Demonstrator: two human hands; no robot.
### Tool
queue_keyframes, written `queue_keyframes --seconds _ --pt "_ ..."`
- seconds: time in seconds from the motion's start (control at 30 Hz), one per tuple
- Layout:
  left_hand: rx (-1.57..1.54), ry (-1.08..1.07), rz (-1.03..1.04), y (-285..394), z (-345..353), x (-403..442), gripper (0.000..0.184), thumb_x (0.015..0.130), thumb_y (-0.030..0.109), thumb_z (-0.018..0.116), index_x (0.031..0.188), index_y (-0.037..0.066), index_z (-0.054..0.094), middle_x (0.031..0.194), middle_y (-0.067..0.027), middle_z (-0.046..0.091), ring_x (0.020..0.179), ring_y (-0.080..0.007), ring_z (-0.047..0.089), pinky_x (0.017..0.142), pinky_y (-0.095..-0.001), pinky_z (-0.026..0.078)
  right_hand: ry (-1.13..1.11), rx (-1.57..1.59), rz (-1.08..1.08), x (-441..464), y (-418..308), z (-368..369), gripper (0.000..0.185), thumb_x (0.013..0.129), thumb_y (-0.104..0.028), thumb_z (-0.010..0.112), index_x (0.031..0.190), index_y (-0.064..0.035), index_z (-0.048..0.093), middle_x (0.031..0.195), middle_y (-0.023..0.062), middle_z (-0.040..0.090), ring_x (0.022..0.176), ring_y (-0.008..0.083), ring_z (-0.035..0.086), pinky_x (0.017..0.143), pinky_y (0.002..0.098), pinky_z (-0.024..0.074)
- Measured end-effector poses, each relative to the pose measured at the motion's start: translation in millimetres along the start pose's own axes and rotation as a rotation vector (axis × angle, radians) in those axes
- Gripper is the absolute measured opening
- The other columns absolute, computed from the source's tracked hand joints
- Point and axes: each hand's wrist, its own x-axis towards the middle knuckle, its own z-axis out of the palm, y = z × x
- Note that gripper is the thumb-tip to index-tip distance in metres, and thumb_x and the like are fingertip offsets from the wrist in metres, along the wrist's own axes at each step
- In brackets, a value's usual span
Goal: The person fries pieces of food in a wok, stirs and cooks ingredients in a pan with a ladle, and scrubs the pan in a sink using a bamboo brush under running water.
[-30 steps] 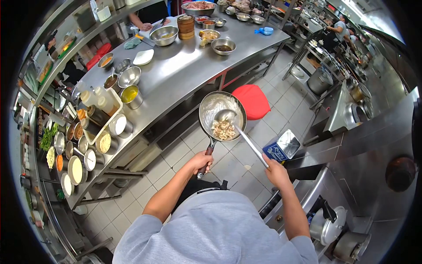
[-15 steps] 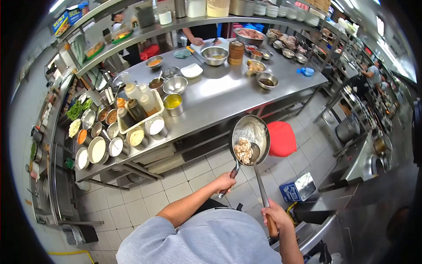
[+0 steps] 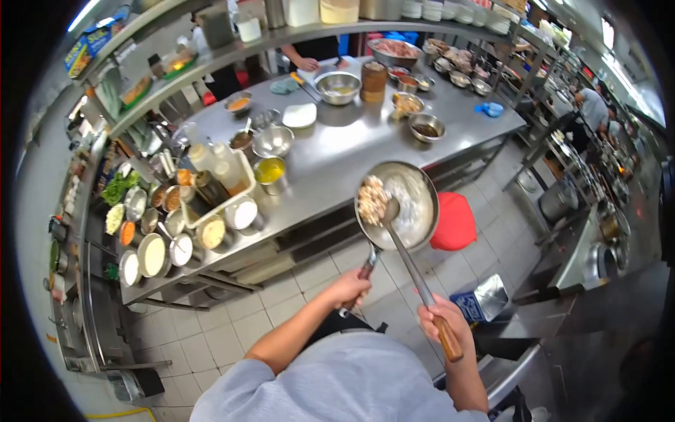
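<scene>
My left hand (image 3: 349, 288) is wrapped round the handle of a wok (image 3: 415, 211), held in the air in front of the steel table. A heap of light brown, chunky food (image 3: 372, 200) lies against the left wall of the wok; whitish residue coats the rest of its inside. In my right hand (image 3: 446, 321) is the wooden grip of a long ladle (image 3: 410, 266). Its bowl rests in the wok, touching the right edge of the food.
On the steel table (image 3: 330, 158) stand an oil container (image 3: 270, 173), a bottle crate (image 3: 223, 204), pots of sauce and several bowls. A red stool (image 3: 453, 221) and a blue tin (image 3: 479, 301) are to the right. Another person's hand (image 3: 308, 64) shows across the table.
The wok has risen and tipped more towards me. The ladle has swung left, its bowl moving up beside the food, and the food sits higher on the left wall.
</scene>
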Motion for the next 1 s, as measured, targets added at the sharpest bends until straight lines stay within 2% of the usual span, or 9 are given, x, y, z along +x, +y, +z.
queue_keyframes --seconds 0.1,0.17,0.2,0.4,0.47,0.57,0.73,0.87,1.0 --pt "-0.034 -0.015 0.028 19.6 -10.3 4.4 0.014 0.083 0.011 0.056 0.091 0.008 0.045 0.065 -0.0006 0.051 0.044 -0.0105 0.051 0.04 -0.026 0.044 0.087 -0.298 0.002 18.9 -14.9 -4.8 0.027 0.089 -0.011 0.057 0.112 -0.0063 0.044 0.075 0.0044 0.053 0.048 0.0132 0.053 0.042 0.0264 0.0442" --pt "-0.18 -0.074 0.022 32.1 -16.3 9.8 0.014 0.083 0.01 0.056 0.091 0.009 0.044 0.065 -0.0002 0.051 0.044 -0.0106 0.051 0.039 -0.026 0.044 0.148 -0.439 -0.032 28.3 -23.6 3.6 0.034 0.088 -0.007 0.056 0.119 -0.0069 0.043 0.074 0.0035 0.054 0.047 0.0141 0.054 0.043 0.0267 0.0456" --pt "-0.2 -0.093 0.024 40.2 -19.5 10.2 0.013 0.084 0.011 0.055 0.09 0.009 0.044 0.065 0.0005 0.05 0.045 -0.0101 0.05 0.039 -0.0258 0.044 0.215 -0.514 -0.027 33.5 -26.2 4.1 0.064 0.086 -0.003 0.057 0.144 -0.0079 0.03 0.077 0.0036 0.053 0.049 0.0128 0.054 0.045 0.0258 0.0456" --pt "-0.326 -0.163 0.018 57.0 -38.5 32.3 0.011 0.086 0.013 0.054 0.088 0.01 0.044 0.066 0.0015 0.048 0.047 -0.0089 0.05 0.04 -0.0251 0.044 0.423 -1.157 -0.208 60.6 -34.2 -20.2 0.077 0.084 0.0 0.059 0.151 -0.0072 0.021 0.08 0.0034 0.055 0.056 0.0089 0.051 0.054 0.0255 0.0468" --pt "-0.335 -0.17 -0.003 58.9 -42.5 38.5 0.011 0.086 0.013 0.053 0.088 0.01 0.043 0.066 0.0013 0.048 0.047 -0.0091 0.049 0.04 -0.0251 0.044 0.503 -1.182 -0.123 60.5 -38.7 -18.7 0.074 0.083 -0.001 0.061 0.149 -0.0071 0.028 0.084 0.0058 0.058 0.063 0.0122 0.054 0.062 0.0273 0.0497" --pt "-0.381 -0.172 0.0 61.3 -41.1 42.6 0.011 0.087 0.013 0.053 0.089 0.009 0.043 0.066 0.001 0.048 0.047 -0.0093 0.049 0.04 -0.0253 0.044 0.457 -1.35 -0.303 68.3 -44.4 -28.7 0.073 0.082 -0.001 0.062 0.148 -0.0067 0.031 0.086 0.0072 0.062 0.073 0.0159 0.058 0.073 0.0291 0.0505" --pt "-0.356 -0.147 0.005 70.7 -39.1 52.0 0.01 0.087 0.012 0.052 0.089 0.008 0.042 0.067 -0.0004 0.048 0.048 -0.0096 0.05 0.039 -0.0254 0.044 0.617 -1.491 -0.064 104.6 -83.8 -14.5 0.075 0.08 -0.009 0.063 0.148 -0.0175 0.032 0.096 0.02 0.063 0.084 0.0289 0.062 0.081 0.0348 0.0482" --pt "-0.362 -0.108 0.037 80.5 -29.0 60.3 0.011 0.085 0.011 0.052 0.09 0.006 0.044 0.066 -0.0007 0.048 0.047 -0.0104 0.05 0.039 -0.0261 0.044 0.48 -1.739 -0.051 119.6 -105.7 -37.3 0.071 0.081 -0.012 0.061 0.146 -0.0198 0.035 0.111 0.0249 0.061 0.103 0.0414 0.058 0.087 0.0445 0.0469" --pt "-0.361 -0.037 0.068 87.1 -22.8 71.0 0.01 0.085 0.011 0.051 0.09 0.005 0.046 0.066 -0.0019 0.049 0.046 -0.0109 0.048 0.04 -0.0271 0.045 0.278 -1.896 -0.183 90.5 -155.3 -67.0 0.069 0.078 -0.006 0.058 0.142 -0.0263 0.042 0.095 0.0178 0.061 0.088 0.0376 0.061 0.078 0.0441 0.0481"
